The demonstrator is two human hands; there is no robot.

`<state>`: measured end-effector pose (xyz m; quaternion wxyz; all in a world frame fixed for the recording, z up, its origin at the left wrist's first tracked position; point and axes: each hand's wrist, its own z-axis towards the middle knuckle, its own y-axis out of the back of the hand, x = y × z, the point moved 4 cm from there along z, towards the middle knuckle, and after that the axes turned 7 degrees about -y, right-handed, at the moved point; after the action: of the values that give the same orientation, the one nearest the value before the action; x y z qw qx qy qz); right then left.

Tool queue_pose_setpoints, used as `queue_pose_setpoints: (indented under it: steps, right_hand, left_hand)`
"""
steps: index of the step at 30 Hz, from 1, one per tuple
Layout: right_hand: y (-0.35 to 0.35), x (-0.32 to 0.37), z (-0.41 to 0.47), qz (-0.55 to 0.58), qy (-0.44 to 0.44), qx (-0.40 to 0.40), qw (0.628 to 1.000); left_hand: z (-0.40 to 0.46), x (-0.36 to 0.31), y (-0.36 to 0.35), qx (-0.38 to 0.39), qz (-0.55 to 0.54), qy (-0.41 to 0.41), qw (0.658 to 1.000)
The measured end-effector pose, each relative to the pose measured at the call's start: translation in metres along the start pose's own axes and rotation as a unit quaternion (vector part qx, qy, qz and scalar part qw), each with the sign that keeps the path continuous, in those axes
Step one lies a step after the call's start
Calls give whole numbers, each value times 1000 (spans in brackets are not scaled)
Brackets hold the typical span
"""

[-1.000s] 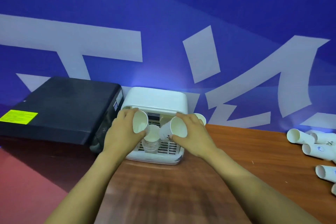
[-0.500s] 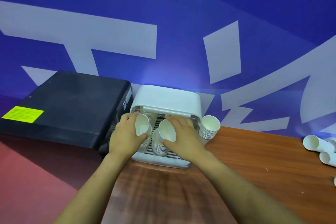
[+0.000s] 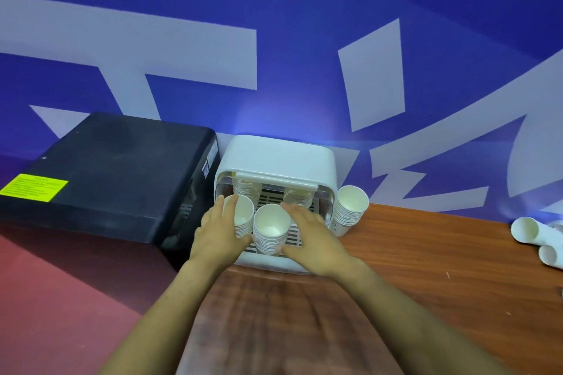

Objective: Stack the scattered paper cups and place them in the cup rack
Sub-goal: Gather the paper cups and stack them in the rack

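Both cup stacks now stand lower on the slatted floor of the white cup rack [image 3: 275,158] than half a second ago. The left hand [image 3: 217,230] still curls around the left stack [image 3: 242,219], while the right hand [image 3: 307,233] has loosened, its fingers lying nearly straight against the middle stack [image 3: 271,231]. Another stack [image 3: 350,207] stands on the worktop [image 3: 411,268] just right of the rack, and loose cups [image 3: 530,231] lie far right.

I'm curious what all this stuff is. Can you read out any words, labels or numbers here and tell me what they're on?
None can be read.
Yellow sticker on the black box: print too small.
White label on the box's side: blurred.
Small mark on the cup stack beside the cup rack: illegible.
Blue wall: large pale shapes, cut off.
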<state>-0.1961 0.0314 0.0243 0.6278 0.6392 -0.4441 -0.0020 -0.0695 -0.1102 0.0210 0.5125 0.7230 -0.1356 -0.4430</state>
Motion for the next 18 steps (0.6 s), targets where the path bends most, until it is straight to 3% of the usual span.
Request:
queue_pose_setpoints:
  steps: [7, 18]
  right_hand:
    - [11, -44, -63, 64, -45, -45, 996]
    - [43, -111, -155, 93, -112, -51, 988]
  left_hand:
    - [-52, -44, -11, -46, -68, -80, 993]
    - [-102, -124, -65, 2, -61, -116, 991]
